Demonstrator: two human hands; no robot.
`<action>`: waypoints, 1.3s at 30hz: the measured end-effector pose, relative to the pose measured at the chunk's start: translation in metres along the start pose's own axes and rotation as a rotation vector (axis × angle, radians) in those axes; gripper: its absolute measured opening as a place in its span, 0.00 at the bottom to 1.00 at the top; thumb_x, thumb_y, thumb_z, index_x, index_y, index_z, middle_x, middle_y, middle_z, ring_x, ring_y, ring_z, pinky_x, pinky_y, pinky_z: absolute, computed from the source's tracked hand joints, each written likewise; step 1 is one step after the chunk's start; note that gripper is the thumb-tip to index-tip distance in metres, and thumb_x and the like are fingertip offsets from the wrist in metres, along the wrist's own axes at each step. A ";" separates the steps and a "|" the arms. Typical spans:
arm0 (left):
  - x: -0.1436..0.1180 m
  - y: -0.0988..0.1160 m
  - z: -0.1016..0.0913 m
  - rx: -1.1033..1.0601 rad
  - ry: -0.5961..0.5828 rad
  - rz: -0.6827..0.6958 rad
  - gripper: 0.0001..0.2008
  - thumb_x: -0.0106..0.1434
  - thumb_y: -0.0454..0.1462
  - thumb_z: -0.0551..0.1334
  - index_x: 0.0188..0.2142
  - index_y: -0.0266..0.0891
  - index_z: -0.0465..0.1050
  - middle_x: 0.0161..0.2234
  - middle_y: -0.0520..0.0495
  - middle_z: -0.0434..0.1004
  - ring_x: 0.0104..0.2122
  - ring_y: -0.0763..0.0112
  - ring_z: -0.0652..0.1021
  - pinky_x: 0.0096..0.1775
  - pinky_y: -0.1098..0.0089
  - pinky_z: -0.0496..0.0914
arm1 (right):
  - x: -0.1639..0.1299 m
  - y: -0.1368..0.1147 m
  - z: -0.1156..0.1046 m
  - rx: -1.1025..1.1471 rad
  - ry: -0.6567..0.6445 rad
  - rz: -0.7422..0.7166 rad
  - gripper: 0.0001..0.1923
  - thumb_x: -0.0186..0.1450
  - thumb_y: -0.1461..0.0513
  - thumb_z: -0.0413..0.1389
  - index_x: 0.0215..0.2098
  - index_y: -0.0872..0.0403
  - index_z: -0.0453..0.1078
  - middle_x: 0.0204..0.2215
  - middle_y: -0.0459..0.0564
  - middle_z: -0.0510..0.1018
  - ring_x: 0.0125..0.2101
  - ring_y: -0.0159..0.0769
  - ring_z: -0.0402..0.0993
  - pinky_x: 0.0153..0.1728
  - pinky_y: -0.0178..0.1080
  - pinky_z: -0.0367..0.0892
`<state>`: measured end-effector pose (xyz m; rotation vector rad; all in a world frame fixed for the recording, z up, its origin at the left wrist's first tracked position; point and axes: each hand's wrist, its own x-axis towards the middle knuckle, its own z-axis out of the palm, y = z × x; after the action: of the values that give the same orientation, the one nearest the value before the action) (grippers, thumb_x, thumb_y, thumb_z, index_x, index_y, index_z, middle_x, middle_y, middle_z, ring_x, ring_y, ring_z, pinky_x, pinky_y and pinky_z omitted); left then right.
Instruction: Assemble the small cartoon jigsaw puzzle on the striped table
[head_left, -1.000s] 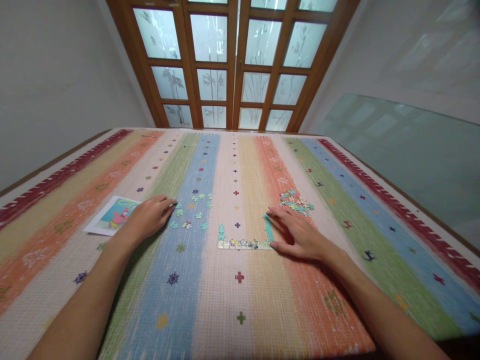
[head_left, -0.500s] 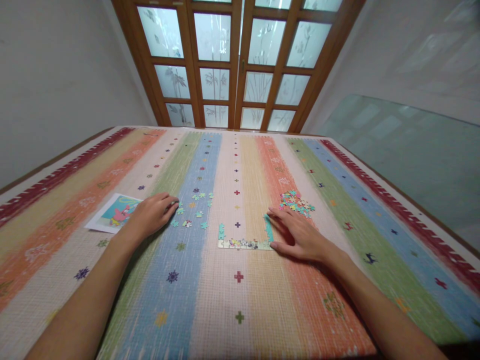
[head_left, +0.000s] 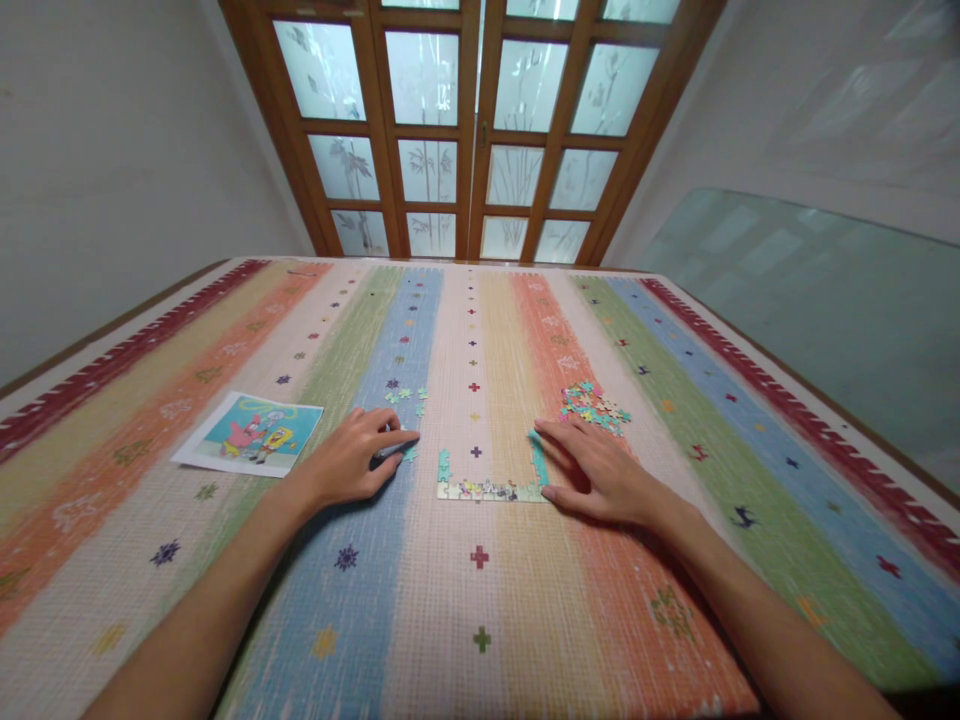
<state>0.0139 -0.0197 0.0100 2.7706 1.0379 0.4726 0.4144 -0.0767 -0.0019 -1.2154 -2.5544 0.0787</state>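
Note:
My left hand [head_left: 358, 455] is over the blue stripe, thumb and forefinger drawn together around something small and greyish that I cannot make out. Just past its fingertips lie loose turquoise puzzle pieces [head_left: 406, 396], some hidden under the hand. A partly joined jigsaw puzzle [head_left: 491, 491] forms a U: a bottom row with a short left column and a taller right column. My right hand [head_left: 585, 465] rests at its right side. Forefinger and thumb are spread, touching the top and bottom of the right column.
A heap of mixed puzzle pieces [head_left: 595, 405] lies beyond my right hand. Left of my left hand is a printed cartoon picture [head_left: 255, 435] on white paper. The striped tablecloth [head_left: 450, 600] covers the table; wooden glazed doors [head_left: 472, 130] stand behind it.
My left hand has moved right, away from the picture and over some loose pieces, closer to the joined puzzle. More of the picture shows. My right hand has stayed put.

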 end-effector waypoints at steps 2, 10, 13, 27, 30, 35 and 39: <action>0.000 -0.001 0.002 0.007 -0.018 -0.001 0.19 0.68 0.37 0.56 0.55 0.43 0.78 0.44 0.41 0.76 0.43 0.58 0.76 0.47 0.54 0.69 | 0.001 0.000 -0.001 0.006 0.002 -0.006 0.38 0.68 0.50 0.57 0.71 0.55 0.55 0.62 0.63 0.73 0.58 0.58 0.71 0.59 0.60 0.67; 0.002 0.003 0.003 -0.056 -0.022 0.019 0.15 0.70 0.36 0.56 0.50 0.44 0.79 0.43 0.42 0.75 0.43 0.59 0.76 0.46 0.57 0.70 | 0.002 -0.001 -0.003 0.030 0.007 -0.024 0.40 0.68 0.52 0.58 0.73 0.53 0.52 0.63 0.61 0.72 0.58 0.58 0.70 0.59 0.60 0.67; 0.004 0.007 0.002 -0.080 -0.030 0.013 0.12 0.70 0.35 0.55 0.46 0.41 0.77 0.42 0.43 0.75 0.43 0.59 0.76 0.46 0.57 0.70 | 0.002 -0.001 -0.001 0.029 0.005 -0.026 0.39 0.68 0.51 0.58 0.73 0.53 0.54 0.63 0.61 0.72 0.58 0.58 0.71 0.59 0.60 0.67; 0.010 0.014 0.000 -0.254 0.021 -0.150 0.06 0.68 0.40 0.58 0.38 0.42 0.72 0.37 0.46 0.78 0.39 0.61 0.76 0.45 0.58 0.72 | 0.002 -0.002 -0.001 0.010 -0.004 -0.037 0.39 0.68 0.51 0.57 0.74 0.48 0.53 0.64 0.57 0.72 0.59 0.60 0.69 0.59 0.64 0.66; 0.014 0.020 0.004 -0.331 0.050 -0.199 0.08 0.69 0.40 0.57 0.38 0.43 0.74 0.36 0.46 0.80 0.37 0.62 0.77 0.42 0.59 0.72 | 0.003 -0.002 -0.001 0.015 -0.002 -0.048 0.37 0.68 0.52 0.57 0.73 0.48 0.55 0.63 0.57 0.73 0.59 0.59 0.69 0.61 0.64 0.64; 0.023 0.029 0.012 -0.421 0.125 -0.299 0.09 0.68 0.42 0.59 0.37 0.43 0.77 0.33 0.47 0.80 0.31 0.65 0.75 0.37 0.61 0.71 | 0.005 -0.003 -0.003 0.024 -0.011 -0.060 0.34 0.68 0.52 0.57 0.70 0.51 0.59 0.62 0.58 0.73 0.59 0.58 0.70 0.61 0.64 0.64; 0.029 0.033 0.017 -0.452 0.151 -0.332 0.10 0.68 0.43 0.60 0.38 0.42 0.78 0.30 0.48 0.80 0.29 0.67 0.73 0.35 0.62 0.70 | 0.005 -0.004 -0.003 0.023 -0.005 -0.059 0.34 0.69 0.52 0.56 0.70 0.50 0.59 0.62 0.57 0.73 0.59 0.58 0.70 0.61 0.64 0.63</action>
<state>0.0609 -0.0259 0.0092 2.1484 1.2154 0.7649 0.4095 -0.0756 0.0033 -1.1316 -2.5841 0.0979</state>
